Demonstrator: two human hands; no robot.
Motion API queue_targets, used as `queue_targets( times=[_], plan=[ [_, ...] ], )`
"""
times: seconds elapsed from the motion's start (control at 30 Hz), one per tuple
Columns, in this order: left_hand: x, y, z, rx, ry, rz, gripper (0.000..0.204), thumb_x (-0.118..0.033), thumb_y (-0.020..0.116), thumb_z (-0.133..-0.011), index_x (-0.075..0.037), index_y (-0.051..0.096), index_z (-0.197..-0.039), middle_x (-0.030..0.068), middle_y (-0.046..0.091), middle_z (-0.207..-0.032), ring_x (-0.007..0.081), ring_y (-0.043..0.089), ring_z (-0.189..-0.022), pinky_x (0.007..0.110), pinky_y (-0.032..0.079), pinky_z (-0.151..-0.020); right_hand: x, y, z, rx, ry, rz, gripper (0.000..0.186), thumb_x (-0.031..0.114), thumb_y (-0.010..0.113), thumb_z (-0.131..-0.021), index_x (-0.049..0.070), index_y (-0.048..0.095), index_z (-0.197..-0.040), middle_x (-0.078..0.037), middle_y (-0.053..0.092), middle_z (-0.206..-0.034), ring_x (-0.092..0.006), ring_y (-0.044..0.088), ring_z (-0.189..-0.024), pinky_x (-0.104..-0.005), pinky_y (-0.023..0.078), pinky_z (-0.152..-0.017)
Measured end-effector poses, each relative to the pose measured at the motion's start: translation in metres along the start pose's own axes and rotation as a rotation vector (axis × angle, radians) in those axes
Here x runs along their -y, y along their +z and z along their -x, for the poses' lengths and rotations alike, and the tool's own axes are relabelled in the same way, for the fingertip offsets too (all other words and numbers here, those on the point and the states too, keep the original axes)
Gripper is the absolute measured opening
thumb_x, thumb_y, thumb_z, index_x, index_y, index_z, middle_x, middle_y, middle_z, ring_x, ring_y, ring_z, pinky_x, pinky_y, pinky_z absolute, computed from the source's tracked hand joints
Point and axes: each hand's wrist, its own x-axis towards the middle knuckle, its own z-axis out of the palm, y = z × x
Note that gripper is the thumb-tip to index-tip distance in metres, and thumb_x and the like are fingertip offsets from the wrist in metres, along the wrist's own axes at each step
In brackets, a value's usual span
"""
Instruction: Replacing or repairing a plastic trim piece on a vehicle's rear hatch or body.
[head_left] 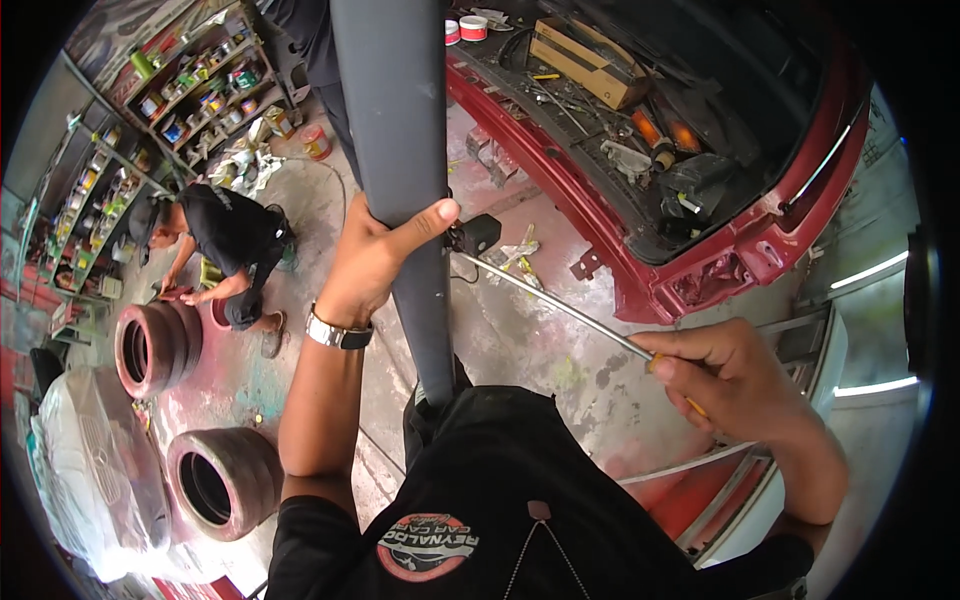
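Note:
A long dark grey panel [390,100], shaped like a bumper strip, runs from the top of the view down to my waist. My left hand [362,262] grips it from the left, thumb across its face and the other fingers hidden behind. A small black block-shaped part [480,234] sticks out from the panel's right edge. In my closed right hand [730,375] is a long screwdriver [560,302] with an orange-yellow handle. Its metal shaft points left, with the tip beside the black part; whether it touches a screw cannot be seen.
At the upper right is a red car body [600,215] with a cardboard box [588,62] and loose tools on it. A person [235,235] in black bends beside stacked tires [150,350] at left. More tires [220,485] stand nearer, by a plastic-covered object [100,470]. Shelves [200,95] hold cans.

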Motion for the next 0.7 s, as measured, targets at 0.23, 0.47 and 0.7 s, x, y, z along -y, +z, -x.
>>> queue_targets(
  times=[0.23, 0.47, 0.7],
  plan=[
    [0.032, -0.044, -0.075, 0.137, 0.009, -0.024, 0.021, -0.011, 0.073, -0.083, 0.0, 0.065, -0.099, 0.0057, 0.068, -0.089, 0.0125, 0.063, -0.081, 0.027, 0.049, -0.074, 0.015, -0.009, -0.072, -0.061, -0.007, 0.074, 0.032, 0.009, 0.056, -0.094, 0.002, 0.06, -0.125, 0.005, 0.052, -0.065, -0.0004, 0.042, -0.055, -0.0193, 0.037, -0.052],
    [0.017, -0.101, -0.152, 0.094, 0.087, 0.004, 0.013, -0.01, 0.073, -0.083, 0.0, 0.066, -0.088, 0.0044, 0.068, -0.083, 0.0113, 0.064, -0.078, 0.026, 0.05, -0.073, -0.01, -0.048, -0.152, -0.237, 0.021, -0.008, 0.031, 0.01, 0.06, -0.091, 0.002, 0.062, -0.121, 0.003, 0.055, -0.065, -0.0016, 0.045, -0.054, -0.02, 0.038, -0.049],
    [0.02, -0.118, -0.213, 0.363, -0.013, 0.134, 0.016, -0.004, 0.072, -0.082, 0.003, 0.064, -0.094, 0.0102, 0.069, -0.089, 0.0183, 0.066, -0.086, 0.032, 0.053, -0.08, -0.111, -0.061, -0.288, -0.824, -0.01, -0.119, 0.027, 0.01, 0.058, -0.09, -0.001, 0.06, -0.114, -0.001, 0.058, -0.071, -0.0043, 0.049, -0.059, -0.0222, 0.041, -0.052]
  ],
)
